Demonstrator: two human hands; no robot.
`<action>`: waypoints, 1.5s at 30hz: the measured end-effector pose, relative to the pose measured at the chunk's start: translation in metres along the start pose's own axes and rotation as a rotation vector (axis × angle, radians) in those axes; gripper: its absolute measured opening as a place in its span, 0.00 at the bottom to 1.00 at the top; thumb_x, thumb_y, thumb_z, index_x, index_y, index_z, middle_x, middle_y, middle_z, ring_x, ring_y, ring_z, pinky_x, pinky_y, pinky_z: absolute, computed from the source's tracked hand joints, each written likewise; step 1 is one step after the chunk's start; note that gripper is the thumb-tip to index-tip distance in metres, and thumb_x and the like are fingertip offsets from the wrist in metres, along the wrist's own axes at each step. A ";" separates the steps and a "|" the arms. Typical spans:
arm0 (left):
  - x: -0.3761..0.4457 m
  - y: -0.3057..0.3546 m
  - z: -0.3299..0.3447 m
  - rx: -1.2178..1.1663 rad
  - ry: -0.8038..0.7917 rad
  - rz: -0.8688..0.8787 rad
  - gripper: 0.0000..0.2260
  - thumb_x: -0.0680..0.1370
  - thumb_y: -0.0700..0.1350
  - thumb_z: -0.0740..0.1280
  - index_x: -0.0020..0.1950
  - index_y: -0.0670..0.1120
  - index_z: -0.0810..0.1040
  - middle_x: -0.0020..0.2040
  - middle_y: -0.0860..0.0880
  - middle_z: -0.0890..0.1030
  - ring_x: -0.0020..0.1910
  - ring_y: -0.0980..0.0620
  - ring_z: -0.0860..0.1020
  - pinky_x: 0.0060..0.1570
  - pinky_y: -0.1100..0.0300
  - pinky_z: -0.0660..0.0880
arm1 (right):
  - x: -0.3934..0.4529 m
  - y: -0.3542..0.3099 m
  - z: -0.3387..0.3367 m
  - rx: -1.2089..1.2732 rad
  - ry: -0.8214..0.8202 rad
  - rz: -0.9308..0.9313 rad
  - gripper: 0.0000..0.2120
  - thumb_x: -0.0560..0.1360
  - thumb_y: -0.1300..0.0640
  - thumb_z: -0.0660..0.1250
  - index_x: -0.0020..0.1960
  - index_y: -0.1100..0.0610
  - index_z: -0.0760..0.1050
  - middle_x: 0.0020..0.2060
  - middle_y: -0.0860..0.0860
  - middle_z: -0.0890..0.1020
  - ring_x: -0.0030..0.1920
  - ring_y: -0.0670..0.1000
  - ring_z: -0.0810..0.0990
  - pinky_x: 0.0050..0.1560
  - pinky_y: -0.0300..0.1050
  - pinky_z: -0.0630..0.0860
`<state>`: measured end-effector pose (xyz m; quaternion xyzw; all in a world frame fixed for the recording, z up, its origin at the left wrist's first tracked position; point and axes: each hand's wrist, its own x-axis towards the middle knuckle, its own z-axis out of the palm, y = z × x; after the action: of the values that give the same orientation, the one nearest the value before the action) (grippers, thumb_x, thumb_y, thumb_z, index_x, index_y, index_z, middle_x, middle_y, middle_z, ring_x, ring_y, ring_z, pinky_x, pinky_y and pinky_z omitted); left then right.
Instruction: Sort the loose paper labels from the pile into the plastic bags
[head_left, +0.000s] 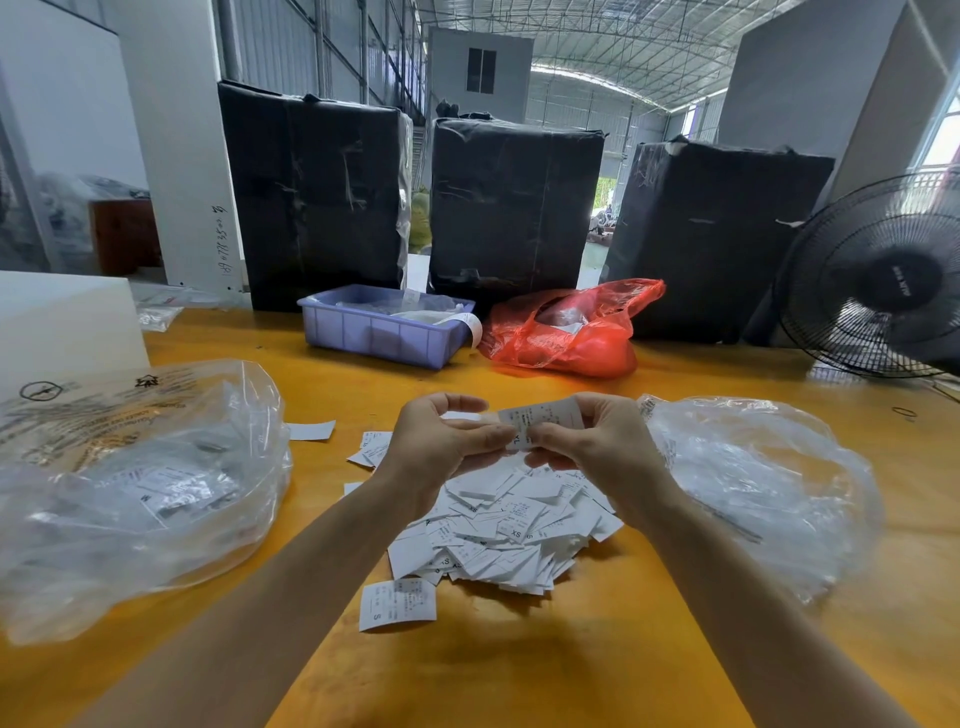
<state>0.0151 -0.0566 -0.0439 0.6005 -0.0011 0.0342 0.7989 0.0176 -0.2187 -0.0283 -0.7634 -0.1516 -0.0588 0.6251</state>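
Right now the pile of labels (498, 525) sits mid-bench, just in front of the person: small white paper slips w/ black print, heaped loosely, some showing size marks like "S" and "XS". A few strays lie apart from the heap, e.g. one "S" slip (397, 604) on the near side and a blank-looking slip (310, 431) to the left.

Both hands hover above the far edge of the pile, close together. Right hand (587, 441) has fingers curled, pinching a held label (540, 423) between thumb and fingertips; the slip stands roughly upright w/ print facing the camera. Left hand (441, 441) is half curled, its thumb and forefinger reaching to the same slip's left edge; whether it actually grips or only touches it, can't tell.

Clear plastic bags flank the pile: left bag (140, 483), crumpled, printed w/ black text, w/ labels visible inside; right bag (753, 488), crumpled, contents unclear.

All on an orange-yellow bench (519, 665). Farther back: a lilac tray (384, 332), a red bag (566, 332), black wrapped bales (514, 208), and a fan (883, 275) at right.
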 end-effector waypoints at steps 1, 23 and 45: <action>0.000 0.000 0.000 -0.018 0.001 0.000 0.19 0.62 0.32 0.75 0.49 0.39 0.74 0.37 0.40 0.84 0.34 0.46 0.84 0.33 0.62 0.79 | 0.000 0.000 -0.001 0.009 0.027 -0.002 0.03 0.71 0.69 0.70 0.44 0.66 0.78 0.35 0.59 0.83 0.30 0.50 0.83 0.30 0.37 0.76; -0.001 0.002 0.000 -0.004 0.028 0.010 0.15 0.66 0.32 0.74 0.49 0.39 0.74 0.37 0.39 0.83 0.33 0.46 0.83 0.32 0.62 0.79 | -0.001 0.001 0.001 -0.049 0.044 -0.039 0.03 0.71 0.69 0.70 0.42 0.68 0.76 0.35 0.60 0.83 0.30 0.50 0.83 0.29 0.36 0.76; -0.002 0.000 -0.001 0.014 -0.005 0.057 0.15 0.69 0.37 0.73 0.51 0.39 0.72 0.37 0.39 0.84 0.33 0.47 0.83 0.32 0.61 0.78 | 0.000 -0.004 -0.006 -0.001 0.054 -0.092 0.02 0.71 0.68 0.70 0.41 0.65 0.78 0.34 0.56 0.83 0.29 0.52 0.83 0.29 0.37 0.76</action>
<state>0.0129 -0.0556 -0.0444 0.6061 -0.0198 0.0554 0.7932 0.0166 -0.2240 -0.0236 -0.7540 -0.1696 -0.1080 0.6253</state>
